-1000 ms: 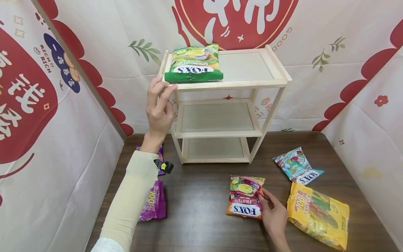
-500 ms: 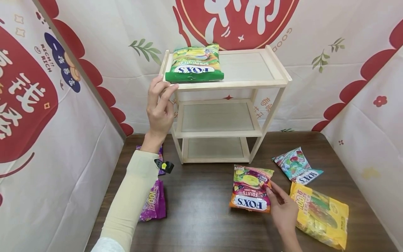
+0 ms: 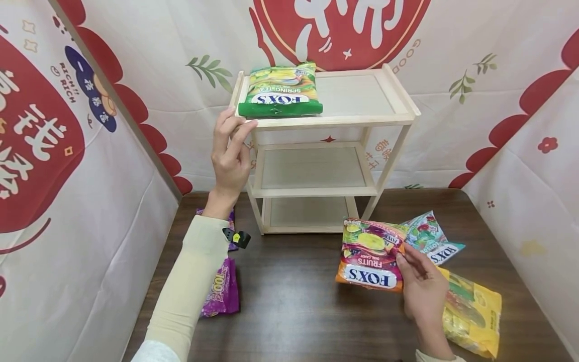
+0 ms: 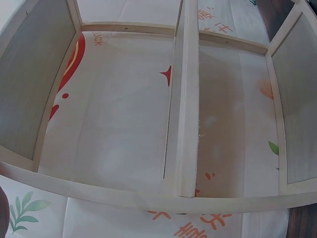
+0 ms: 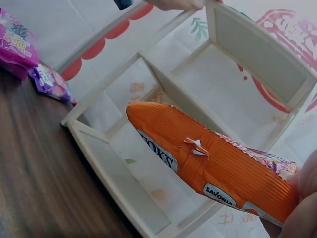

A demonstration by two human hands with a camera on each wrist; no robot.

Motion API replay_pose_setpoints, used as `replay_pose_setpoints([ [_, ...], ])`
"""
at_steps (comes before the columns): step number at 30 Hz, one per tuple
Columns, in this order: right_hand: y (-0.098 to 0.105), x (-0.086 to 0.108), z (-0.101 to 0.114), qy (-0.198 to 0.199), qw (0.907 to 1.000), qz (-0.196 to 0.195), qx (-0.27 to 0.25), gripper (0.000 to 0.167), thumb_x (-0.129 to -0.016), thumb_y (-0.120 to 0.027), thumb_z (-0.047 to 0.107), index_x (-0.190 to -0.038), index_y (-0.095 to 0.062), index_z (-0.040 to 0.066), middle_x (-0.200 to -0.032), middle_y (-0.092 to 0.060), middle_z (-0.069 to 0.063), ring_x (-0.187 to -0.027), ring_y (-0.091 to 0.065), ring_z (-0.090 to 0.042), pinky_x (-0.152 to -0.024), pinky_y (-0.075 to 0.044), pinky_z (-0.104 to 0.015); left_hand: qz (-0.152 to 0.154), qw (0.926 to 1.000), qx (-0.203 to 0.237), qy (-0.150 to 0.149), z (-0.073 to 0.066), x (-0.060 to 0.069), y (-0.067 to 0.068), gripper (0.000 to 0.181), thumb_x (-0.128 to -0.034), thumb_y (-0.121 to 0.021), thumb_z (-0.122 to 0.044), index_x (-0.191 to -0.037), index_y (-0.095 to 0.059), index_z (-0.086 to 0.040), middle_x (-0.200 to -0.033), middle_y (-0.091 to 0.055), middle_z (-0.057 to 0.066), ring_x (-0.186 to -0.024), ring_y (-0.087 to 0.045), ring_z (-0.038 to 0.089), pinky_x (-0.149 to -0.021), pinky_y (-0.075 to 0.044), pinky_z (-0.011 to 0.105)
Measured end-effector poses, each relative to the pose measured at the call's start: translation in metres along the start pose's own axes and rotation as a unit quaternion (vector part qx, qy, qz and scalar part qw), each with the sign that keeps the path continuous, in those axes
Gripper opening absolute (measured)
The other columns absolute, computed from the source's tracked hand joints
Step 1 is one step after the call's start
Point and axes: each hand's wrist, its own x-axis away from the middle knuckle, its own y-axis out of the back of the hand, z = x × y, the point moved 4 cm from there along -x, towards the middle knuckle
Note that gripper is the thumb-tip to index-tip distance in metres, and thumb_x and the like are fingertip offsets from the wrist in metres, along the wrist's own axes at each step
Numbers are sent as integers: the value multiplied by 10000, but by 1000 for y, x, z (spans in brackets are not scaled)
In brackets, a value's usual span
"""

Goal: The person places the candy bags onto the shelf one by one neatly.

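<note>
Brown tabletop (image 3: 280, 301) — held FRUITS bag (image 3: 372, 251) partly hides teal bag (image 3: 431, 240).

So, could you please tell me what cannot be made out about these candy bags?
Head: most of the rear purple candy bag, behind the left sleeve.
Head: the left part of the teal Fox's candy bag, behind the Fox's Fruits candy bag.
Head: the left end of the yellow candy bag, behind the right grip.
Right wrist: the front purple candy bag, cropped at left.
</note>
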Motion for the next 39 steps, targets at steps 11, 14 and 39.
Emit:
replay_pose_setpoints([
  [11, 9, -8, 29, -377, 9976, -20, -585, 383, -873, -676, 214, -1255, -643, 217, -1156, -643, -44, -929, -620, -66, -752, -480, -89, 67, 10000, -28, 26, 0, -1, -1, 425, -850, -404, 177, -1120, -665, -22, -1122, -544, 132, -1233, -454, 325, -1018, -417, 449],
  [14, 12, -9, 40, -412, 9942, -48, -992, 380, -855, -698, 194, -1233, -660, 205, -1140, -648, -49, -944, -627, -85, -742, -486, -96, 68, 10000, -37, 30, 0, -1, -1, 416, -856, -406, 170, -1117, -666, -22, -1115, -543, 133, -1233, -454, 323, -1019, -415, 449],
  [39, 31, -29, 137, 99, 9445, 214, -3276, 534, -728, -797, 189, -1238, -649, 123, -1202, -612, -106, -1113, -584, -219, -727, -523, -206, 71, 10000, -41, 52, 0, 0, 0, 438, -845, -420, 190, -1127, -665, -37, -1120, -541, 136, -1243, -449, 320, -1017, -419, 447],
])
